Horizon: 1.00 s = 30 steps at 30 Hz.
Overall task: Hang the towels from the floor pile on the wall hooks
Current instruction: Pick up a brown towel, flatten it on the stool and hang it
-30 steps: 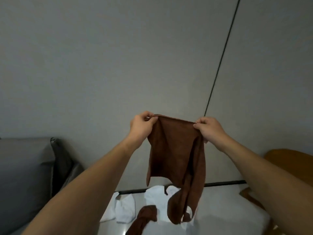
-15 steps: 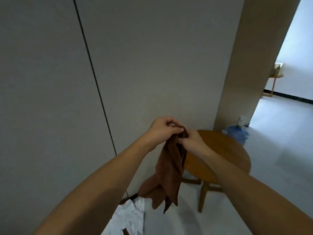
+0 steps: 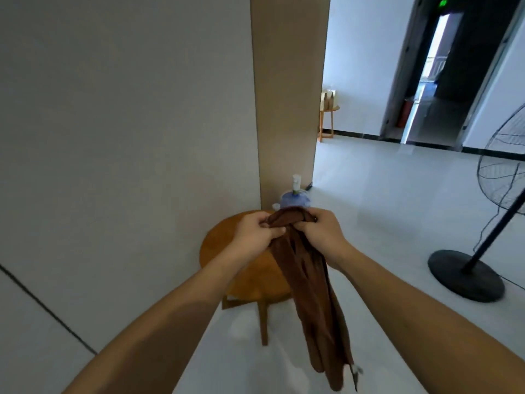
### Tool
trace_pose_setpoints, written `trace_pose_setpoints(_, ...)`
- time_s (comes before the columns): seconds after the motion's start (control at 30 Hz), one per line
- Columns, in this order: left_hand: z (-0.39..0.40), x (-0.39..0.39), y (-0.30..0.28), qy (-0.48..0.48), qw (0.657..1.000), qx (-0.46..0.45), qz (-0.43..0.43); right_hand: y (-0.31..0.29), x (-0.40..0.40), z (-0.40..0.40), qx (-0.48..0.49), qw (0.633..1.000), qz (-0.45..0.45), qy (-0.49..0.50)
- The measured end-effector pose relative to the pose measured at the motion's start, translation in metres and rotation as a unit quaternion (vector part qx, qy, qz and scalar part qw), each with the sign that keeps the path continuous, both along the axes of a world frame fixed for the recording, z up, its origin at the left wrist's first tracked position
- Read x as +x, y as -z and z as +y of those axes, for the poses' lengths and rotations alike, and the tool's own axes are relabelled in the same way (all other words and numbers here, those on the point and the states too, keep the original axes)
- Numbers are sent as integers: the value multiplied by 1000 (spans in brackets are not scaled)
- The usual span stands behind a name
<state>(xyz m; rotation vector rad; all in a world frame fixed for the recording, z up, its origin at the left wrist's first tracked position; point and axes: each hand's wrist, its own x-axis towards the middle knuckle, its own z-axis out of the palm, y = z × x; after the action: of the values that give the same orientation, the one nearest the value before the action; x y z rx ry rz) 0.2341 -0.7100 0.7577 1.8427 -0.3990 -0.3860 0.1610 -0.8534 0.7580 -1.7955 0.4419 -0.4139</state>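
A brown towel [image 3: 309, 291] hangs bunched in front of me, its lower end trailing down to the bottom of the view. My left hand [image 3: 255, 231] grips its top edge on the left, and my right hand [image 3: 321, 230] grips the same gathered edge on the right. Both hands sit close together above a round wooden stool [image 3: 241, 277]. No wall hook and no floor pile shows in this view.
A grey wall [image 3: 127, 137] fills the left, ending in a beige pillar [image 3: 287, 95]. A blue water bottle [image 3: 294, 197] stands behind the stool. A black standing fan [image 3: 477, 263] is at the right. Pale floor runs toward a far doorway [image 3: 431, 75].
My view has swung right, away from the pile and along the wall to the stool and hallway. My hands came together, so the spread towel is now bunched.
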Motion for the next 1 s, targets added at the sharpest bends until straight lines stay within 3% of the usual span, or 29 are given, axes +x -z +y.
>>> trace_pose_setpoints(0.13,-49,27,-7,5,999,-34,-32,5,6,-49,17,1000,18,14)
trace_pose_setpoints(0.33,-127,71,-10,114,992,-56,-19,-16,39,-104,77,997,-12,1)
trace_pose_setpoints(0.43,-155,106,-8,208,978,0,10,-26,63,-134,83,996,-28,35)
trace_pose_setpoints(0.57,-170,154,7,295,942,162,-22,-33,106,-174,141,985,-38,90)
trace_pose_setpoints(0.7,-156,217,28,238,944,228,-5,-35,149,-213,186,973,-30,132)
trace_pose_setpoints(0.87,-117,274,23,113,974,197,16,-24,199,-238,215,967,-20,134)
trace_pose_setpoints(1.0,-90,307,20,55,974,220,7,-13,245,-248,220,970,5,100)
